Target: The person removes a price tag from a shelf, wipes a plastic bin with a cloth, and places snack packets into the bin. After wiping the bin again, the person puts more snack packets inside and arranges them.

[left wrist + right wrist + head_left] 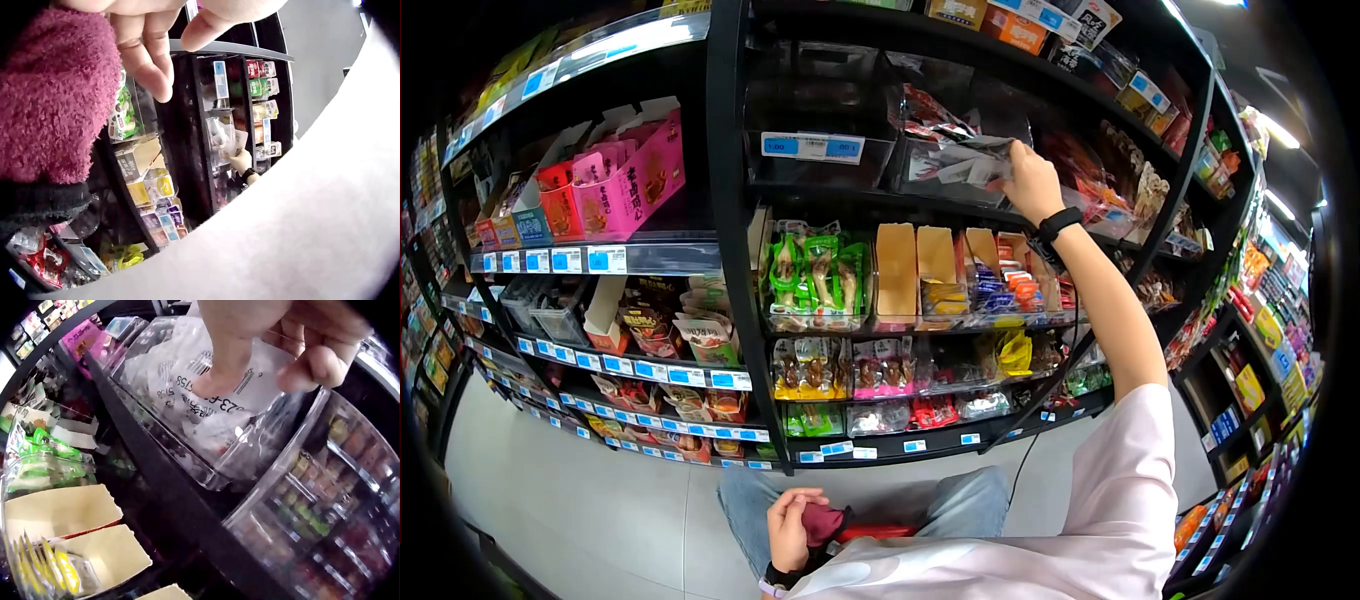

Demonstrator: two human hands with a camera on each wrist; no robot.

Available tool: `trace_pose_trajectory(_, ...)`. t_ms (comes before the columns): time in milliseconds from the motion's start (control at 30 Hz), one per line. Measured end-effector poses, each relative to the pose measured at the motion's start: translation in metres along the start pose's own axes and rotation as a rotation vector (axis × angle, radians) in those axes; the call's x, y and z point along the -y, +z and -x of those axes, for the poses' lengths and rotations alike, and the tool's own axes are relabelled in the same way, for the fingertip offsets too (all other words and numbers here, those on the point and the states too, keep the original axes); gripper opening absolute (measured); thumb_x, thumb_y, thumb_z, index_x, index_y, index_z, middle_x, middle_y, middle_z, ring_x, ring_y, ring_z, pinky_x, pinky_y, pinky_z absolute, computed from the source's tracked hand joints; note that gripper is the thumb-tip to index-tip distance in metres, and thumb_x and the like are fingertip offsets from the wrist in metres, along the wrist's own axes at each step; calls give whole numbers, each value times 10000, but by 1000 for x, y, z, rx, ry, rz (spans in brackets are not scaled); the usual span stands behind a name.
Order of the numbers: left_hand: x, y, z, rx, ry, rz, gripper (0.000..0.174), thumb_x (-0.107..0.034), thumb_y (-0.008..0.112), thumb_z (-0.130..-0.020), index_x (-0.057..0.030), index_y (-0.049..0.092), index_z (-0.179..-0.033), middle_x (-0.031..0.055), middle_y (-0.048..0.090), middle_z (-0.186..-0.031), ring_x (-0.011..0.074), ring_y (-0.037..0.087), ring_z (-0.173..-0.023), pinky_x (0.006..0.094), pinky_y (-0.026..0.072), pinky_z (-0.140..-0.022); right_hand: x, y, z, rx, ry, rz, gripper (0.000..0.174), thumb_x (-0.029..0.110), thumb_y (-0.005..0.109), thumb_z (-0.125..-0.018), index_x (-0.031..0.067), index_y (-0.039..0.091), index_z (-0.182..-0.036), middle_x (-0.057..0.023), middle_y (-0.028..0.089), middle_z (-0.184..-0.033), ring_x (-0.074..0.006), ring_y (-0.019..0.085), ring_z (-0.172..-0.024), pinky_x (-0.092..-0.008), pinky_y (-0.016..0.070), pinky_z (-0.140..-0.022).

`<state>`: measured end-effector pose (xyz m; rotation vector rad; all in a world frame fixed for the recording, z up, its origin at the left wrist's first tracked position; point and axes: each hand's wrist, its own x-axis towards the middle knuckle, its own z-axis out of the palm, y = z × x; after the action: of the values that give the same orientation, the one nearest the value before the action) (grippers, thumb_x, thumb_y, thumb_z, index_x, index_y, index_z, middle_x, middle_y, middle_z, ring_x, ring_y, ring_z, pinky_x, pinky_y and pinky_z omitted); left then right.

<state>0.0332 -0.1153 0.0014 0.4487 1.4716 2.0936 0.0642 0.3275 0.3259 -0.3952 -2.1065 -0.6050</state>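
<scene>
My right hand (1032,185) reaches to the upper shelf at the front of a clear bin (215,478). Its thumb presses flat on a clear plastic packet (187,381) printed with a barcode and black numbers, and the fingers curl over the packet's far side. More packets with red contents (930,110) lie behind in the same bin. Low over the lap is my left hand (788,525), beside a fuzzy maroon cloth (56,94). In the left wrist view its fingers hang loosely bent, with nothing between the fingertips and thumb.
Below the bin, a shelf holds green snack packs (818,270) and open cardboard boxes (895,270). A black upright post (735,230) separates this rack from the left shelves, where a pink box (635,185) stands. A thin cable (1075,330) hangs from the right wrist.
</scene>
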Motion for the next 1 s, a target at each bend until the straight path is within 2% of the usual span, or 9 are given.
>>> trace_pose_trajectory(67,-1,-2,-1,-6,3,5,267,-95,403,-921,63,618,-938,147,657,-829,173,615,-789,268,473,-754,-4,-4,-2,-31,3,-52,473,164,792,-597,-6,472,-901,-220,599,-891,-406,597,-808,-447,491,-657)
trace_pose_trajectory(233,0,-5,-7,-11,26,7,266,-89,401,-921,65,617,-937,149,657,-825,176,617,-791,268,473,-752,-9,-4,5,-86,13,-108,453,138,789,-595,3,455,-870,-213,581,-878,-427,575,-797,-458,475,-650)
trace_pose_trajectory(500,8,-2,-14,76,12,-36,259,-90,406,-918,61,616,-945,159,664,-859,184,622,-816,277,469,-786,3,-48,36,-101,139,-223,424,131,793,-622,15,481,-884,-172,568,-850,-373,586,-724,-401,464,-594)
trace_pose_trajectory(600,4,3,-14,111,-66,25,259,-107,410,-927,59,604,-972,163,666,-881,185,622,-854,279,462,-820,2,-60,71,-223,19,-187,402,110,788,-630,20,479,-872,-157,564,-787,-343,586,-668,-390,461,-556)
trace_pose_trajectory(700,-5,9,-14,211,-95,-12,249,-115,423,-933,58,590,-999,165,665,-902,188,619,-884,285,460,-841,20,-88,116,-154,155,-224,347,44,760,-640,12,476,-837,-134,524,-725,-342,563,-622,-374,448,-529)
trace_pose_trajectory(800,-10,16,-16,266,-107,-81,231,-107,443,-930,58,584,-1008,163,663,-937,189,614,-913,288,453,-858,35,-112,168,-208,116,-184,273,-36,691,-656,0,494,-841,-136,510,-717,-331,556,-608,-365,443,-524)
trace_pose_trajectory(900,-14,27,-21,304,-175,-170,233,-98,439,-924,62,582,-1015,157,658,-972,187,608,-929,286,443,-875,42,-132,230,-151,141,-258,238,-13,677,-674,-25,526,-858,-157,549,-753,-325,566,-624,-344,466,-552)
trace_pose_trajectory(967,-2,35,-31,383,-197,-27,277,-148,443,-919,69,575,-1029,198,637,-1048,224,621,-945,312,453,-867,44,-143,263,-143,45,-254,218,13,672,-697,-10,523,-855,-153,573,-778,-304,591,-657,-347,486,-574)
trace_pose_trajectory(1000,6,37,-38,495,-164,-59,310,-168,444,-921,72,554,-1083,212,599,-1131,232,579,-1044,335,417,-933,45,-145,279,-129,51,-283,213,23,670,-705,-2,520,-854,-154,582,-789,-301,598,-673,-353,495,-586)
